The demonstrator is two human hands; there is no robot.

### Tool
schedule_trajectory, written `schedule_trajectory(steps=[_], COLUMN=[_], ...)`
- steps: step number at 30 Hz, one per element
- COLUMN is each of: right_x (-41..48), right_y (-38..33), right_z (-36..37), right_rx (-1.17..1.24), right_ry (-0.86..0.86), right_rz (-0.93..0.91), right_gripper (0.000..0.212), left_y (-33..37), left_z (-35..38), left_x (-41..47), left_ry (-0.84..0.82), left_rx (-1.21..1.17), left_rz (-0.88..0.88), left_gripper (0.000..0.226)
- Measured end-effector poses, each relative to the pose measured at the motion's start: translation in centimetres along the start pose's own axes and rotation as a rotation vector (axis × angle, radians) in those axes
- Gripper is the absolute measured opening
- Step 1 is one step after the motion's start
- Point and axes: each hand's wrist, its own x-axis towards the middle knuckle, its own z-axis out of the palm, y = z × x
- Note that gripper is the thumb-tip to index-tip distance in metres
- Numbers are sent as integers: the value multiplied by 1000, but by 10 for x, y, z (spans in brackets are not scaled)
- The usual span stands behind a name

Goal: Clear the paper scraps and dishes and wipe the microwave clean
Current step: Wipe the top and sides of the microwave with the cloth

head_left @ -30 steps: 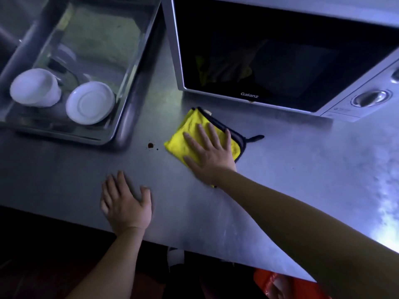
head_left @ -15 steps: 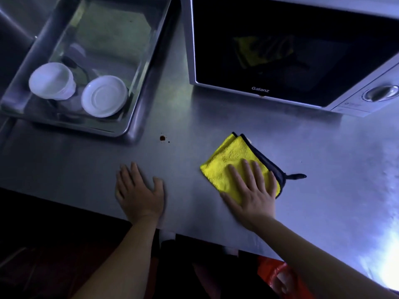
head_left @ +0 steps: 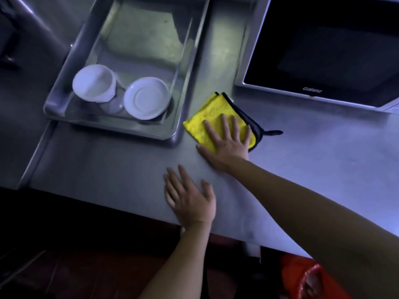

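The yellow cloth [head_left: 207, 113] is a folded, fluffy microfibre square with a dark grey backing that shows as a band along its far-right edge. It lies flat on the bench [head_left: 323, 160], just beside the near right corner of the tray [head_left: 121, 128] and in front of the left corner of the microwave [head_left: 254, 61], apart from it. The right hand [head_left: 226, 143] presses down on it with straight, spread fingers, the grip released rather than clenched, palm partly on the cloth and thumb on bare metal.

The bench is brushed steel, dull and smooth. The tray is a rectangular steel pan with rounded corners and a rolled rim; in its near end a white cup [head_left: 92, 83] lies tipped beside a round white saucer [head_left: 146, 98] turned base-up. The microwave has a glossy dark door in a silver frame. The left hand [head_left: 190, 199] rests flat on the bench near its front edge, grip released. Something orange-red [head_left: 306, 277] sits below the bench.

Half a second ago the cloth was in front of the microwave door, well right of a small brown spot; now cloth and hand cover that place by the tray corner and the spot no longer shows. The left hand has stayed flat.

The cloth sits like a diamond, one corner pointing away, one left at the tray. Its dark edge runs from far-left to near-right, and its loop [head_left: 273, 132] points right
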Motion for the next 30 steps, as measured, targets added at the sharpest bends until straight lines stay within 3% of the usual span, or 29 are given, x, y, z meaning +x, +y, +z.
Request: schedule_trajectory(steps=[5, 9, 10, 13, 15, 17, 20, 23, 26, 30], right_x=[-6, -57, -75, -130, -165, -193, -216, -216, -203, -162], right_y=[-17, -19, -22, -21, -19, -18, -19, -24, -33, -54], right_z=[-3, 1, 4, 14, 21, 26, 28, 29, 29, 25], right_rx=[-62, -87, -82, -109, -122, -107, -65, -7, 65, 226], right_ry=[-47, -86, -99, -135, -143, -139, -168, -196, -245, -249], right_rz=[-57, -125, -127, -114, -79, -16, 80, 153, 249, 475], right_gripper=[78, 77, 79, 85, 86, 81, 76, 72, 71, 73], left_y=[-12, -47, -61, -103, -118, -128, -137, -136, -133, -135], left_z=[-18, -47, -58, -77, -86, -87, -86, -78, -69, -73], left_x=[0, 13, 20, 45, 61, 78, 107, 125, 128, 136], left_ry=[-55, -349, -373, -219, -218, -250, -249, -369, -444, -539], left_rx=[-326, -769, -791, -515, -297, -163, -82, 13, 40, 50], left_rz=[25, -66, -85, 33, 70, -3, -94, -134, -159, -184], left_gripper=[78, 51, 47, 47, 58, 67, 79, 100, 124, 139])
